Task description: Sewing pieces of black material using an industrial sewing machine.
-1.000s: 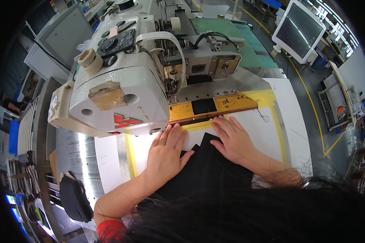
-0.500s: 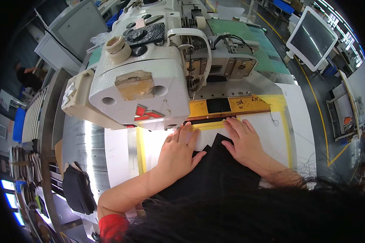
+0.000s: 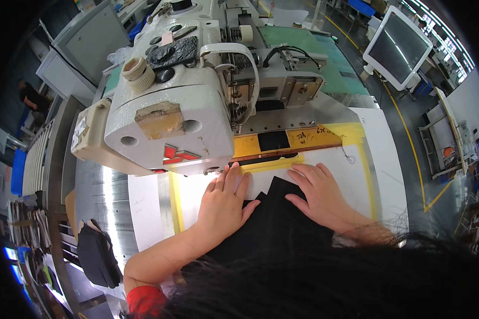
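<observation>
My left hand [image 3: 222,201] lies flat with fingers stretched, its fingertips at the yellow bar's near edge beside the sewing machine head [image 3: 170,125]. Its thumb rests on the left edge of a black fabric piece [image 3: 282,218]. To the right, my right hand [image 3: 322,196] is spread low over the white sheet [image 3: 338,162], thumb at the fabric's right edge, fingertips just short of the bar. The yellow clamp bar [image 3: 303,139] bears handwritten marks and a black patch. A thin black strip [image 3: 266,159] shows along its near edge. Hair hides the lower fabric.
Yellow tape [image 3: 176,204] borders the white sheet. Folded dark fabric pieces [image 3: 97,255] hang at the table's left edge. A monitor [image 3: 399,48] stands far right, with a wheeled rack [image 3: 446,141] below it. Another person [image 3: 34,101] is at the far left.
My right hand has drawn back slightly from the bar, baring more of the black strip. My left hand stays by the machine head. The whole view has shifted a little.
</observation>
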A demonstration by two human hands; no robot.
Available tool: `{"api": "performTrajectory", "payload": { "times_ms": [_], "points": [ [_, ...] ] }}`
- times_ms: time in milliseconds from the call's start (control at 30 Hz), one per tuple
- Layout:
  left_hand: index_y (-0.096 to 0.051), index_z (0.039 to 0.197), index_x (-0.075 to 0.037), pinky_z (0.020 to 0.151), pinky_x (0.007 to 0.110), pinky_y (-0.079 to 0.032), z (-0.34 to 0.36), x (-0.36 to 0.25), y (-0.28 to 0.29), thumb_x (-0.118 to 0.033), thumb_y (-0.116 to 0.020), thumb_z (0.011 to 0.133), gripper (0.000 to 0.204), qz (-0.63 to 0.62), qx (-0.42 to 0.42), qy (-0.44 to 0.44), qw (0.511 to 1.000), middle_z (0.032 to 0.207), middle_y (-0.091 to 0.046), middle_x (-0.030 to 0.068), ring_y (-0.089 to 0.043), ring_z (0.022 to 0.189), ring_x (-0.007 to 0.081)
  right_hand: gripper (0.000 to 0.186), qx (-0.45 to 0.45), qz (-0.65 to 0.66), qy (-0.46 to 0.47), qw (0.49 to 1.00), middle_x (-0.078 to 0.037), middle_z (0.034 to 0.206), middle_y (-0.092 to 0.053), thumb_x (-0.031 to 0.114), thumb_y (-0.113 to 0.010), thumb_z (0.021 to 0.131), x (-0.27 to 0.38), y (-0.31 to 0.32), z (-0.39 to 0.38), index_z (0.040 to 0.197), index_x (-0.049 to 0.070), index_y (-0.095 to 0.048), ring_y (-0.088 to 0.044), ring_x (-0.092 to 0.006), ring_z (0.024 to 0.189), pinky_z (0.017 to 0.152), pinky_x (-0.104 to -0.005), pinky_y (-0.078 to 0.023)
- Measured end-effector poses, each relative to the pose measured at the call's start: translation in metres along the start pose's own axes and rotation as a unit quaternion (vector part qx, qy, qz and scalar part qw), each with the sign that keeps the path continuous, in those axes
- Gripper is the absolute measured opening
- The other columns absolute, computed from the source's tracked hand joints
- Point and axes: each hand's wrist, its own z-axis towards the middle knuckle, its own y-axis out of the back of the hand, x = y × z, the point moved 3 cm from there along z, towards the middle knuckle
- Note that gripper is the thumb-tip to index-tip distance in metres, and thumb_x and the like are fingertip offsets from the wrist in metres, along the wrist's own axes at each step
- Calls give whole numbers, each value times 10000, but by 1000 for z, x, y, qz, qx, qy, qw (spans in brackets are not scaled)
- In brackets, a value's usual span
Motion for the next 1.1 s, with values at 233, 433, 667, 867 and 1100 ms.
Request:
{"api": "performTrajectory", "payload": {
  "times_ms": [233,433,667,867,1100],
  "points": [
    [-551,1268,-20,942,444,-448,4,-4,9,-385,-660,868,553,0,-37,-21,999,1333,-503,229,-554,1150,374,367,190,251,-152,937,-94,1016,-594,214,-759,785,-24,4,-1,1085,57,-619,-615,-261,840,754,-368,-515],
    [-613,1147,-52,891,396,-459,8,-14,20,-239,-741,815,402,-284,-25,-39,958,1066,-640,108,-608,993,282,246,134,368,-74,917,-90,883,-606,142,-734,797,-7,13,1,1005,48,-640,-628,-272,779,718,-346,-507],
    [-622,936,-4,634,448,-485,4,-7,6,-212,-685,888,222,-439,70,117,888,728,-627,150,-605,650,357,217,83,362,-97,923,-109,907,-611,187,-718,838,-12,6,7,964,29,-638,-618,-309,860,743,-371,-495],
    [-620,942,-21,700,450,-488,12,0,19,-238,-660,894,226,-247,63,42,966,907,-645,143,-627,799,324,174,105,308,-77,942,-118,988,-629,169,-679,864,-17,-14,12,930,15,-632,-603,-303,935,790,-394,-486],
    [-579,1228,-19,1003,437,-412,11,2,-5,-328,-638,881,468,-88,-54,-33,994,1306,-536,173,-510,1230,314,230,-77,49,-12,996,-128,1125,-618,95,-717,743,-27,-25,11,922,-5,-613,-597,-325,1040,898,-417,-485]
  ]
}}
